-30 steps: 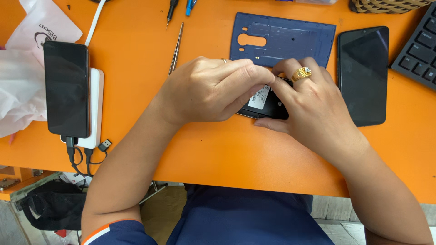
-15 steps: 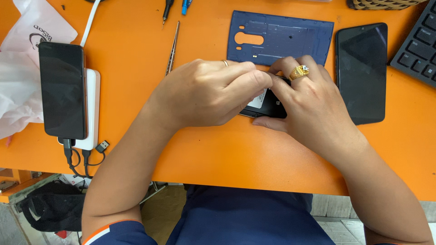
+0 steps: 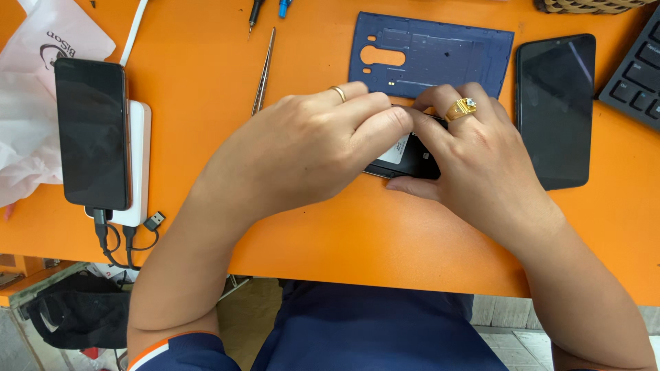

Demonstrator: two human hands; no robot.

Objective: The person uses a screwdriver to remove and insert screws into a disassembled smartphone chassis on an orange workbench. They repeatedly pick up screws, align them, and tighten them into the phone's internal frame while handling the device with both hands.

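Navy clothing with an orange-and-white sleeve trim, a plain gold band [image 3: 338, 93], and a stone-set gold ring [image 3: 461, 108].

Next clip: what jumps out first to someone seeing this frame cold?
The bright orange table fills the view, and at its middle the left hand and right hand close together over a small black device. Just behind them lies a blue back cover. A dark phone lies to the right, and another phone rests on a white power bank at far left.
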